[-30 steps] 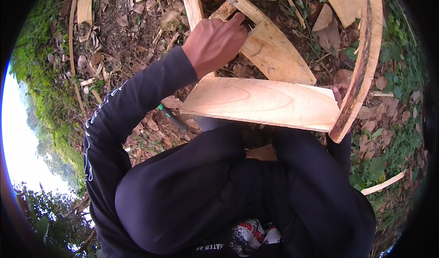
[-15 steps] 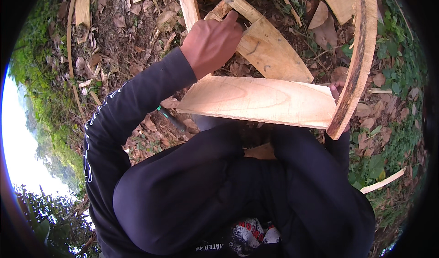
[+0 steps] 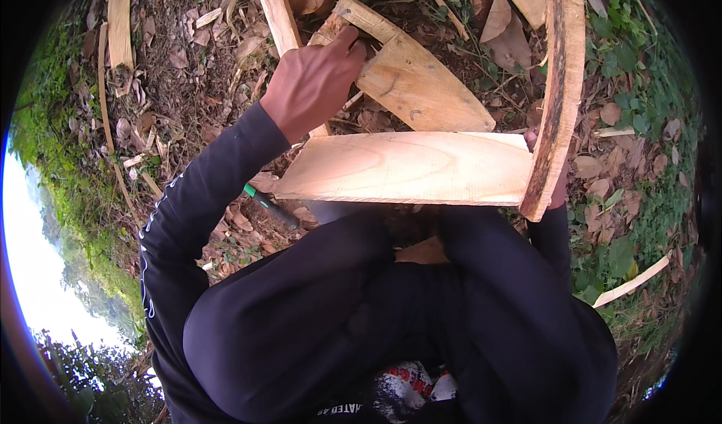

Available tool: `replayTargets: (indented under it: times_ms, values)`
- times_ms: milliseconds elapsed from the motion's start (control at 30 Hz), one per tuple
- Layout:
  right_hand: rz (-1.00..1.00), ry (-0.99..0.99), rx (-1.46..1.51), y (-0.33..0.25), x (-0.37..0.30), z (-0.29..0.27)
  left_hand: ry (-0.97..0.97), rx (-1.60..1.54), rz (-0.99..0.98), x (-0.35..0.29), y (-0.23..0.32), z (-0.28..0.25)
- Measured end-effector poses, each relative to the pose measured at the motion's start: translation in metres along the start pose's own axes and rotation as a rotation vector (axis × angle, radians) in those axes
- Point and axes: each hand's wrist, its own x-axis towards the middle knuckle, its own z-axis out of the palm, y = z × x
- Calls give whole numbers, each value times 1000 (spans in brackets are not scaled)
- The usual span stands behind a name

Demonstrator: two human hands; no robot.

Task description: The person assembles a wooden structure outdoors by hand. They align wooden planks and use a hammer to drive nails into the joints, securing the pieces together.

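Note:
My left hand (image 3: pixel 317 80) reaches forward, its fingers bent and pinched together at the corner of a small nailed wooden piece (image 3: pixel 421 86). Whatever those fingertips hold is hidden. Bent nails show on the face of that piece. Across my knees lies a pale, freshly cut board (image 3: pixel 406 167). Its right end meets a long curved wooden strip (image 3: pixel 558 86) with a dark bark-like streak. Mostly covered by this joint, my right hand (image 3: pixel 559 189) is closed around the board's right end, with a fingertip showing above.
A narrow wooden stick (image 3: pixel 278 18) lies beyond my left hand. Near my left knee is a dark tool with a green band (image 3: pixel 269 204). Dry leaves, wood offcuts (image 3: pixel 119 25) and a pale strip (image 3: pixel 632 283) lie around on the ground, with green plants at both sides.
The whole view has shifted, so the wood and both hands appear farther left. Another board end shows at the top left. My left hand stays at the nailed piece and my right at the board.

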Motion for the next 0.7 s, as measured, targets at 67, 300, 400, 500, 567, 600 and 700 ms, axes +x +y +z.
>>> replayTargets:
  times_ms: [67, 300, 400, 500, 567, 600, 700]
  values:
    - [30, 21, -77, -1, -1, -2, -7, 6, -12, 2, 4, -1]
    - [-96, -6, -230, -3, 0, -1, -89, 1, -87, 1, 17, -9]
    - [-101, -19, -199, -3, -1, -1, -107, 28, -128, 3, 24, -11]
    - [-146, 3, -200, -3, -5, -2, -107, -12, -140, 5, 20, -9]
    - [-151, 10, -200, -3, -8, -4, -69, -43, -145, 8, 21, -10]
    - [-152, 15, -202, -3, -10, -5, -39, -48, -136, 8, 18, -8]
    - [-153, 21, -212, 5, -13, -8, 73, -99, -96, 14, 13, -5]
